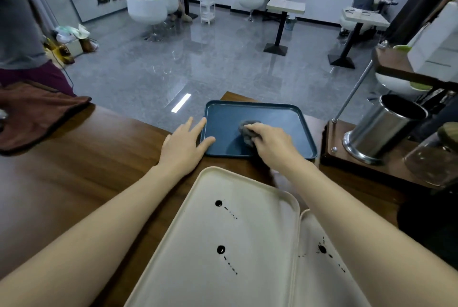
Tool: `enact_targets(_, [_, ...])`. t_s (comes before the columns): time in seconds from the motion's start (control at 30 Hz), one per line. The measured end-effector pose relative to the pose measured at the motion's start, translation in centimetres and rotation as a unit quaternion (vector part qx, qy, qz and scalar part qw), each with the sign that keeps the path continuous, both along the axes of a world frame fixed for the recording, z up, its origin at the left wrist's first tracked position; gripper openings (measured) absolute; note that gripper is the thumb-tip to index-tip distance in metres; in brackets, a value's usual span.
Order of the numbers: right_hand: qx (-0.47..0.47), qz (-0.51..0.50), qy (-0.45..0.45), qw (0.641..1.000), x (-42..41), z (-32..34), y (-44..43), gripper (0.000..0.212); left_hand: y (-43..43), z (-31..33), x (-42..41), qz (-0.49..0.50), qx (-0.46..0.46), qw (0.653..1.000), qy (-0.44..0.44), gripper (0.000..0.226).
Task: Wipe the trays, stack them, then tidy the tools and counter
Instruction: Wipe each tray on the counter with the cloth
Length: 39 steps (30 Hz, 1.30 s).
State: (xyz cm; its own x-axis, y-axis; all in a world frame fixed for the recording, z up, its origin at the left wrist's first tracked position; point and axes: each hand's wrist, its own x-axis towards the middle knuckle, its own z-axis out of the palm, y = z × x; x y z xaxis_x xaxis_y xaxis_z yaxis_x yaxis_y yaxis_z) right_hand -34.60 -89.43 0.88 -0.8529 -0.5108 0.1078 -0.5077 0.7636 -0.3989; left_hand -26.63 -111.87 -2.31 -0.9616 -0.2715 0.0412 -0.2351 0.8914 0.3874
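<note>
1. At the far edge of the worktop (99, 148) lay the blue tray (272, 118).
2. The right hand (271, 139) gripped a grey cloth (246, 130) on the tray's floor.
3. The left hand (184, 143) lay flat, fingers straight, touching the tray's left rim.
4. Nearer sat two cream trays (223, 244), spotted black.

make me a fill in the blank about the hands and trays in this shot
The right hand presses the grey cloth onto the tray coloured ____.
The left hand lies open, fingers touching that tray's ____ rim.
Dark spots mark ____ cream trays.
Missing: blue; left; two.
</note>
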Motion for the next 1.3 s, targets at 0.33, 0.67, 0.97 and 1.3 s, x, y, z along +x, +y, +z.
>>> enact_targets(0.33, [-0.043, 0.118, 0.010, 0.992, 9.3, 0.3, 3.9, 0.025, 4.3, -0.1, 13.4, 0.018, 0.105, 0.993, 0.047, 0.050])
enact_targets(0.67, [-0.078, 0.194, -0.033, 0.977, 14.8, -1.0, 7.0, 0.018, 7.3, -0.1, 20.5, 0.032, 0.059, 0.997, -0.043, 0.056])
enact_targets(0.97, [0.058, 0.198, 0.001, 0.978, 15.4, -3.3, 6.9, 0.029, 5.1, -1.2, 21.2, -0.017, 0.020, 0.998, -0.059, 0.055])
enact_targets(1.3, [0.109, 0.193, 0.084, 0.971, 13.6, -4.1, 1.0, 0.034, 4.0, -2.7, 21.1, -0.061, -0.036, 0.995, -0.063, 0.064])
